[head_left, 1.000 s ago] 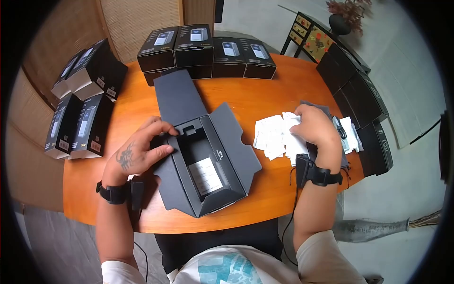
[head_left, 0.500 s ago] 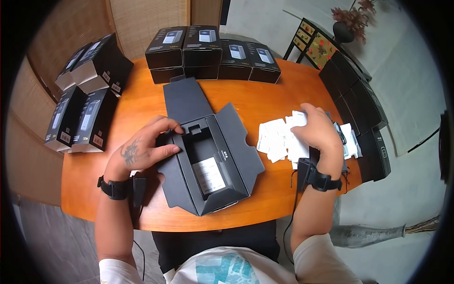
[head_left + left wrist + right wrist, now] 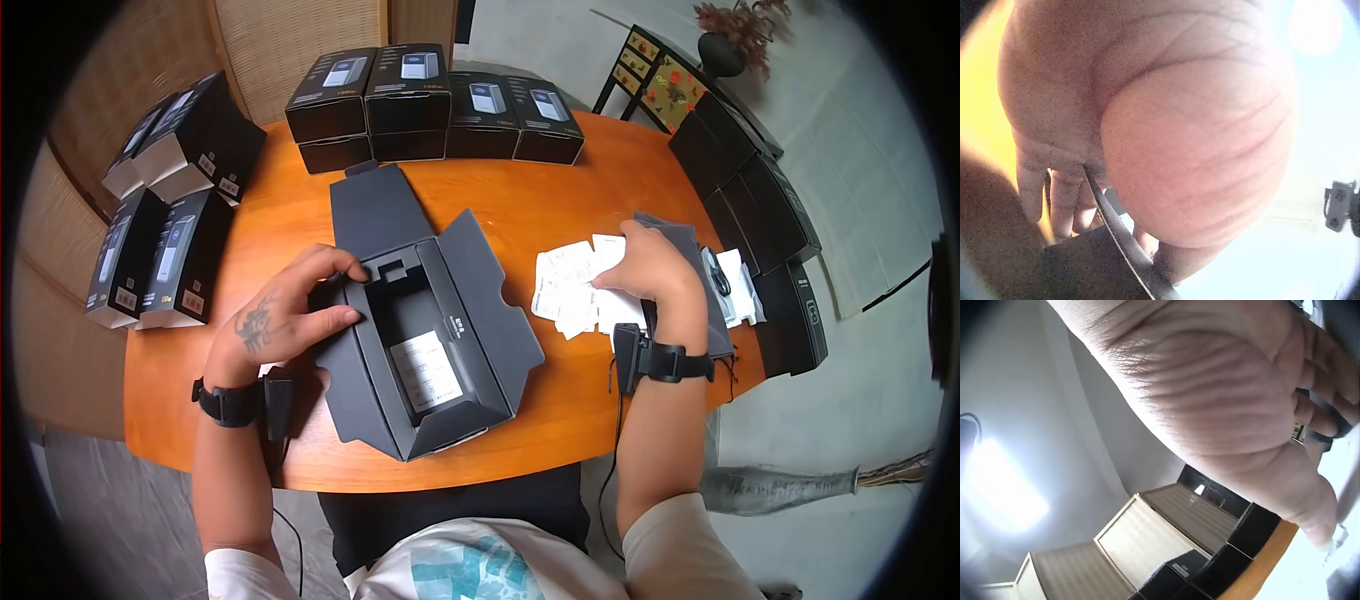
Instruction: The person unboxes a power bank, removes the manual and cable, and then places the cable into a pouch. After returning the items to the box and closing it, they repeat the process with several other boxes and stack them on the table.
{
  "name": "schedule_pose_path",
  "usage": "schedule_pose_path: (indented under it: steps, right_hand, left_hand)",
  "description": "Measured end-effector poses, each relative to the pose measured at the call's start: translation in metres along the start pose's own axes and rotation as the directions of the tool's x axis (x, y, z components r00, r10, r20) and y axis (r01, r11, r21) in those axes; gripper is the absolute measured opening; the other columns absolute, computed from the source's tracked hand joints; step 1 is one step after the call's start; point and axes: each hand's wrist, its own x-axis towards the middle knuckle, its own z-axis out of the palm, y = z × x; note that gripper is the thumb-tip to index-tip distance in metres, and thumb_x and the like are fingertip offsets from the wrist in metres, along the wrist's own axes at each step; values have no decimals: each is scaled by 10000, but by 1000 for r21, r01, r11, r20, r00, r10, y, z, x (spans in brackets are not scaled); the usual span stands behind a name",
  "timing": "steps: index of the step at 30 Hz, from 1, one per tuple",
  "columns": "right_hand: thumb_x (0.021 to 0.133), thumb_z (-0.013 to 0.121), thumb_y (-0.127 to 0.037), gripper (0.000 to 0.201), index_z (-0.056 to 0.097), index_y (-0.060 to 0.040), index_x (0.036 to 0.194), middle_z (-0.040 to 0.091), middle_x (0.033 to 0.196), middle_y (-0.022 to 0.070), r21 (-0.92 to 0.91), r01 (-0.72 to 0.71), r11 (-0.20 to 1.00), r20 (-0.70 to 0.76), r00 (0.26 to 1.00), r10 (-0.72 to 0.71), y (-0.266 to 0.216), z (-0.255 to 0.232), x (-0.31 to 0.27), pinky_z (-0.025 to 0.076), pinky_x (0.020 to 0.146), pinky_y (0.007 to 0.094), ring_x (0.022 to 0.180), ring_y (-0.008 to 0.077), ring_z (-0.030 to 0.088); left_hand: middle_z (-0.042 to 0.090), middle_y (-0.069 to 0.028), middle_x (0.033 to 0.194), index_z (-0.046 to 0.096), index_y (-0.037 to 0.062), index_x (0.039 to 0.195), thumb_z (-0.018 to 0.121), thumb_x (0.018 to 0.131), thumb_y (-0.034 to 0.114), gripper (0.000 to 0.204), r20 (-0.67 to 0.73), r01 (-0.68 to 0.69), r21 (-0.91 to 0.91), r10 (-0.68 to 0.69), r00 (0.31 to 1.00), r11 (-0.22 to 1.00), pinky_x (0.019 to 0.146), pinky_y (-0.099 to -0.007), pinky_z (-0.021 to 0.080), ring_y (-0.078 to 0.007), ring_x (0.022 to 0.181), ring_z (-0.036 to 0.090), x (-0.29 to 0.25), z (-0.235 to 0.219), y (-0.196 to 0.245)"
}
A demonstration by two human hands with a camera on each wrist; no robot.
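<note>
An unfolded black box [image 3: 440,310] lies on the table in the head view, its lid and side flaps spread and a printed white sheet [image 3: 428,370] inside its tray. My left hand [image 3: 280,315] grips the box's left side, thumb and index finger at the tray wall; the left wrist view shows a dark flap edge [image 3: 1119,234] between thumb and fingers of this hand [image 3: 1166,125]. Over white papers [image 3: 570,285] and a dark grey pouch [image 3: 690,250] rests my right hand [image 3: 655,270], its thumb on the papers. In the right wrist view this hand [image 3: 1229,406] has its fingers loosely bent.
Closed black boxes stand at the back [image 3: 405,95], at the left [image 3: 185,260] and along the right edge [image 3: 765,210]. Beside the pouch lie a coiled black cable [image 3: 717,275] and a white packet [image 3: 740,285]. Wrist-camera cables hang over the table's front edge.
My right thumb has shifted slightly left over the papers. The left hand keeps its place on the box, and the head view has swayed a little.
</note>
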Motion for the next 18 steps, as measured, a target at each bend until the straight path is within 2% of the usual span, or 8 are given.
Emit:
schedule_pose_path:
  steps: [3, 6, 12, 15, 17, 18]
  right_hand:
    - [646, 923, -245, 700, 647, 32, 1227, 672, 1274, 258, 39, 1, 999, 19, 1000, -2, 3, 1, 4, 540, 999, 400, 1152, 369, 678]
    - [677, 911, -193, 636, 652, 20, 1218, 698, 1233, 240, 62, -5, 998, -56, 998, 9, 1, -1, -1, 534, 1005, 402, 1174, 369, 671]
    - [725, 895, -152, 558, 653, 5, 1203, 705, 1229, 217, 129, -100, 987, -98, 989, 113, -2, -2, -1, 527, 1007, 399, 1172, 347, 677]
    - [764, 868, -141, 446, 669, -12, 1143, 724, 1163, 209, 127, -111, 986, -139, 982, 128, 0, -3, 1, 540, 960, 408, 1117, 345, 695]
    - [798, 840, -133, 344, 677, -15, 1078, 735, 1043, 183, 155, -85, 984, -204, 972, 116, 2, -7, -1, 548, 873, 400, 996, 325, 712]
    - [815, 825, -130, 295, 681, -16, 1045, 740, 984, 170, 170, -72, 983, -235, 966, 111, 3, -9, -2, 552, 830, 396, 935, 315, 720]
  left_hand:
    - [610, -87, 1194, 619, 77, 1208, 773, 901, 162, 354, 0, -18, 21, 18, 1000, 1000, 1026, -344, 437, -248, 1156, 571, 0, -1, -1]
    - [611, -90, 1195, 618, 77, 1210, 772, 902, 165, 356, -1, -15, 13, 15, 1000, 1000, 1031, -348, 436, -253, 1158, 571, -1, 0, -3]
    - [616, -100, 1198, 618, 81, 1208, 767, 907, 164, 346, -7, -40, 23, 40, 999, 999, 1049, -365, 438, -263, 1166, 580, -1, 0, -2]
    - [617, -96, 1199, 616, 71, 1208, 767, 907, 187, 356, 5, -24, 11, 24, 1000, 1000, 1053, -366, 429, -256, 1174, 577, -1, -1, -1]
    - [613, -84, 1202, 610, 50, 1208, 767, 905, 234, 387, 14, 2, -15, -2, 1000, 1000, 1055, -359, 410, -240, 1187, 567, 0, -1, -2]
    - [615, -89, 1199, 613, 61, 1208, 768, 905, 210, 371, 9, -7, -8, 7, 1000, 1000, 1052, -361, 420, -246, 1180, 572, 0, -1, -2]
